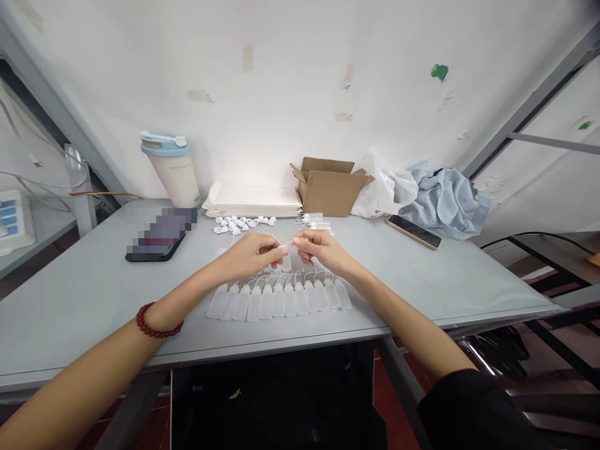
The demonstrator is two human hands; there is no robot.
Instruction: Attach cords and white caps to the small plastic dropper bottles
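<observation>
We are holding a small whitish piece [289, 244] up between our two hands, over the middle of the grey bench [398, 284]. With our left hand [246, 255] we are pinching it between thumb and forefinger; with our right hand [324, 250] we are pinching its other side, the remaining fingers curling inward. It is showing too small for us to make out its exact shape.

Nearer the front edge, translucent bottles [278, 303] are lying side by side in a row, their necks pointing away from us. Beyond our hands, small white caps [244, 224] are lying loosely scattered, just in front of a white stack [255, 201]. An open cardboard box [334, 194] is standing beside that stack, and a white plastic bag [387, 187] is resting against bluish cloth [438, 200]. A phone [415, 232] is lying at the right, while a lidded cup [174, 175] is standing at the left rear.
</observation>
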